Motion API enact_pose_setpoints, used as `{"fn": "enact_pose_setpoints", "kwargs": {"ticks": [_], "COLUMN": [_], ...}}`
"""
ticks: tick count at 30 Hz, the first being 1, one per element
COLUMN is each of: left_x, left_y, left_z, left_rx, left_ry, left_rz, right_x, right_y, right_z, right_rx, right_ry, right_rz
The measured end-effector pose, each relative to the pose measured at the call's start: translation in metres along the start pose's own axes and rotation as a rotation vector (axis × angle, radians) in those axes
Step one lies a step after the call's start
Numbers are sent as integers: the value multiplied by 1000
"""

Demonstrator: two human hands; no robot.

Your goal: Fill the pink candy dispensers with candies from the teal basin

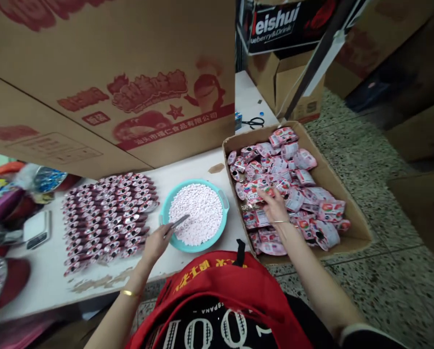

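From here, L hand (157, 243) grips 1 metal scoop (180, 221) over the teal basin (193, 248) of pale pellets (202, 211), & R hand (276, 209) pinches 1 pink pkt (251, 190) above similar ones in the open carton (355, 230).

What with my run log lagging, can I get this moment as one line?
left hand: holds slim silver tool over round turquoise basin of pale-pink pellets | right hand: holds pink printed packet at brown cardboard box

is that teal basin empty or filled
Not empty: small pale pellets spread across the teal basin, hiding its bottom; how deep they lie, I cannot tell.
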State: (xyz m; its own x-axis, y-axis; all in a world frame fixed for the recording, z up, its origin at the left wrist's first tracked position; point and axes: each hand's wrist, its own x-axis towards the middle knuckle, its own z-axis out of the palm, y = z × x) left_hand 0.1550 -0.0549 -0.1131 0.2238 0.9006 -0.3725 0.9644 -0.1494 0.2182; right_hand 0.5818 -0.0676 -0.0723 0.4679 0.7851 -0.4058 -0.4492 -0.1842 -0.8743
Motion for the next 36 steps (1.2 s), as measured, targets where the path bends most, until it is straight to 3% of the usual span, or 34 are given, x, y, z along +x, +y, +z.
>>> {"fn": "enact_pose_setpoints", "kwargs": {"ticks": [3, 7, 12, 15, 19, 22, 25, 30, 36], "left_x": [5, 37, 73, 76, 62, 50, 41, 33, 21], "left_y": [6, 35, 82, 80, 45, 23, 17, 40, 88], "left_z": [1, 25, 65, 67, 44, 13, -22, -71, -103], "left_rx": [25, -58, -229, -322, -465, -518, -458, -178, 182], "left_ry": [-156, -193, -182, -174, -134, -63, -49, -101, -96], "left_rz": [34, 52, 161, 187, 250, 325, 393, 433, 385], "right_x": [-34, -68, -81, -77, -66, -56, -47, -43, -48], "right_y": [0, 21, 57, 70, 79, 84, 93, 107, 115], "right_z": [17, 45, 65, 63, 58, 61, 73, 94, 101], "right_rx": [104, 56, -129, -288, -552, -794, -954, -998, -1001], "right_ry": [-167, -262, -172, -152, -226, -281, -386, -554, -599], "right_rz": [189, 304, 154, -4, -209, -374, -508, -581, -608]}}
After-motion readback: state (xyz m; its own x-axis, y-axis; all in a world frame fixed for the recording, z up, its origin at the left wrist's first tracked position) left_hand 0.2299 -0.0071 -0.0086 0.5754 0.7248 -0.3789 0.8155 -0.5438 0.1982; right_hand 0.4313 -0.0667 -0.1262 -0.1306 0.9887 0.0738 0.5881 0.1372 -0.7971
